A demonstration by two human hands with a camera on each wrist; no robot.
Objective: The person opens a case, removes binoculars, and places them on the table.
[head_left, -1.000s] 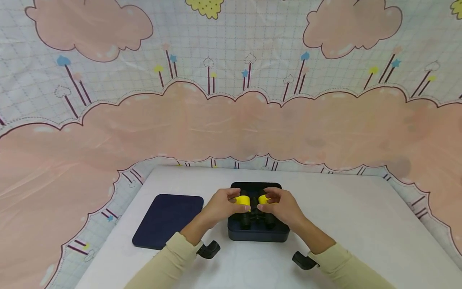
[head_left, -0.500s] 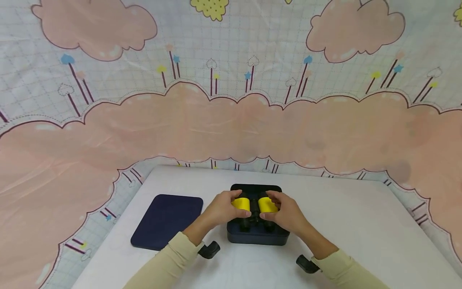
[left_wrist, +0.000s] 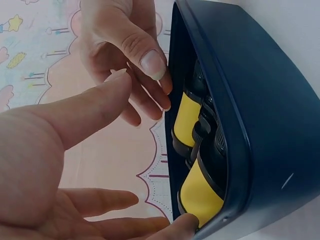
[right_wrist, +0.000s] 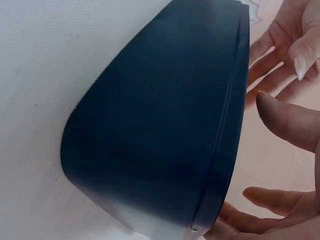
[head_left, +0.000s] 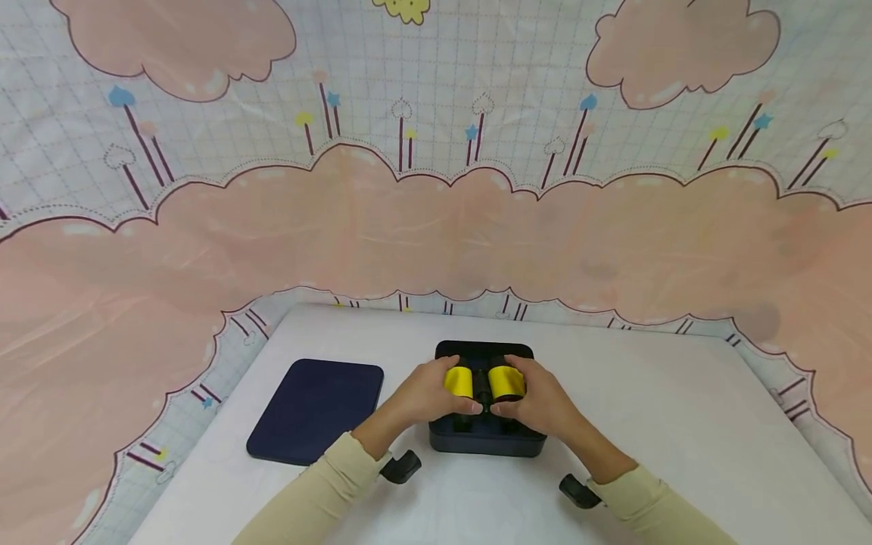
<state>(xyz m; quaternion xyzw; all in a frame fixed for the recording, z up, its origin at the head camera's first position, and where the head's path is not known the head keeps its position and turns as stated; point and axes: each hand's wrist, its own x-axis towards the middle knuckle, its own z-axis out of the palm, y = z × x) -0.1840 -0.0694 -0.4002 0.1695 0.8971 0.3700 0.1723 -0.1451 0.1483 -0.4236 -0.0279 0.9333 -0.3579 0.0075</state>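
Observation:
A pair of black binoculars with yellow barrels [head_left: 507,384] lies inside a dark blue box [head_left: 487,443]. My left hand [head_left: 428,392] is over the box's left side, thumb toward the middle and fingers spread. Mirroring it on the right, my right hand [head_left: 543,397] curves loosely about the other barrel. In the left wrist view, a left fingertip [left_wrist: 189,223] is right at the nearer yellow barrel [left_wrist: 200,195], by the box rim. The right wrist view shows thumb and fingers apart past the box wall [right_wrist: 155,125], which hides the binoculars there.
A flat dark blue lid [head_left: 316,412] lies left of the box on the white table [head_left: 654,424]. Black camera mounts [head_left: 579,491] stick out from both wrists. A patterned cloth [head_left: 436,235] hangs behind the table.
Both hands have shifted slightly around the binoculars, and more of the yellow barrels shows between them. The thumbs are lower in the head view. Box and lid stay in place.

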